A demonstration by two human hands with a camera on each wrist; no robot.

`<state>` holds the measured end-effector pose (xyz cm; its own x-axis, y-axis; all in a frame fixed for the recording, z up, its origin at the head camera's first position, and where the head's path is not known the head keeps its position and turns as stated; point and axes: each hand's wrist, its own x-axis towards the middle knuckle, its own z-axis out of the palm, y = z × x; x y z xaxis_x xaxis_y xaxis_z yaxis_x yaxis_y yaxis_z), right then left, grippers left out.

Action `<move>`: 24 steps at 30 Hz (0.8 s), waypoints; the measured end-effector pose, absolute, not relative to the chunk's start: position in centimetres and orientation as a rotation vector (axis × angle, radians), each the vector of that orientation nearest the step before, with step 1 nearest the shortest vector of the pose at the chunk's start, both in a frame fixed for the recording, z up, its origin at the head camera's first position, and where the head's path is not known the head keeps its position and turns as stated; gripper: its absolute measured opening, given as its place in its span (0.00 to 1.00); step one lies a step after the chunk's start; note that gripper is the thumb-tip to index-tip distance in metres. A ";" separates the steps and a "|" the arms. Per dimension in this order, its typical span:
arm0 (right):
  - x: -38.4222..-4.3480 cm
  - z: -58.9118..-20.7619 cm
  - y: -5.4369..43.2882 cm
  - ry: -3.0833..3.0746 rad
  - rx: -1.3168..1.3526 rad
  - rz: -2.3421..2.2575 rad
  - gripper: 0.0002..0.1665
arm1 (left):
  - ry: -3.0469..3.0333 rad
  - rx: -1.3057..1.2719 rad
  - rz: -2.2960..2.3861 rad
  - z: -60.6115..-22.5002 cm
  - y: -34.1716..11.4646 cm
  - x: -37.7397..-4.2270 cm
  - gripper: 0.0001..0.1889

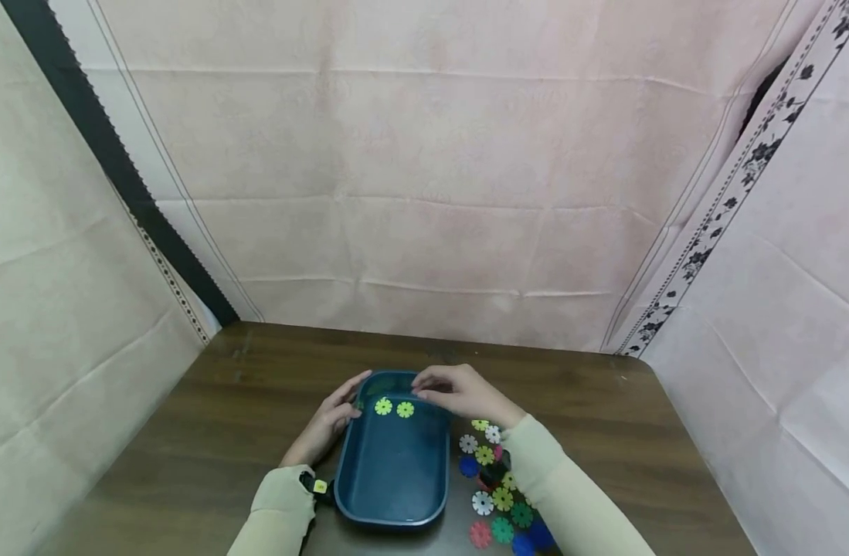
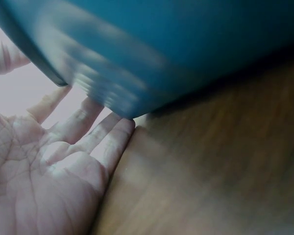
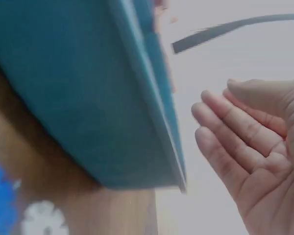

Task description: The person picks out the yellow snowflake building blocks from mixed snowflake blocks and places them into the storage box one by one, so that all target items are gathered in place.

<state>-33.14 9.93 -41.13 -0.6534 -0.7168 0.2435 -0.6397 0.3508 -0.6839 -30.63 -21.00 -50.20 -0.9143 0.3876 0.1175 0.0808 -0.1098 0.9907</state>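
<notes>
A dark blue tray (image 1: 396,471) lies on the table with two yellow-green flower-shaped pieces, a left flower piece (image 1: 383,406) and a right flower piece (image 1: 405,409), side by side near its far end. At the tray's far left corner, my left hand (image 1: 330,417) touches the rim and outer wall with spread, fairly straight fingers (image 2: 81,120). Over the far right part of the tray is my right hand (image 1: 459,390), its fingers loosely bent. In the right wrist view, nothing shows between that hand's thumb and fingers (image 3: 235,132), and the tray's wall (image 3: 83,98) stands beside them.
Right of the tray lie several flower-shaped pieces in different colours, among them a white piece (image 1: 483,503), a green piece (image 1: 502,530), a red piece (image 1: 480,534) and a blue piece (image 1: 469,466). The right sleeve (image 1: 570,494) partly covers them. Pale cloth (image 1: 424,185) hangs around the brown table (image 1: 188,455).
</notes>
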 end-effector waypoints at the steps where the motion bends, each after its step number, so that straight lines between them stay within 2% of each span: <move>1: -32.6 -41.1 10.8 2.499 -1.242 -1.251 0.12 | 1.939 0.523 2.135 -50.2 -21.0 -30.7 0.36; 11: -29.5 -44.7 19.2 2.567 -0.825 -1.562 0.14 | 1.956 0.523 2.123 -50.2 -21.0 -30.6 0.36; 17: -29.7 -47.2 20.0 2.786 -0.655 -1.409 0.16 | 1.934 0.556 2.118 -50.4 -21.1 -30.6 0.36; 24: -30.1 -48.7 19.1 2.925 -0.682 -1.251 0.19 | 1.914 0.564 2.133 -50.2 -21.0 -30.7 0.36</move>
<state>-30.12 19.14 -48.74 -0.9061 -0.3329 0.2611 -0.4188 0.6178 -0.6656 -30.73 -20.96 -50.21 -0.9021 0.4100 0.1348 0.0897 -0.1275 0.9878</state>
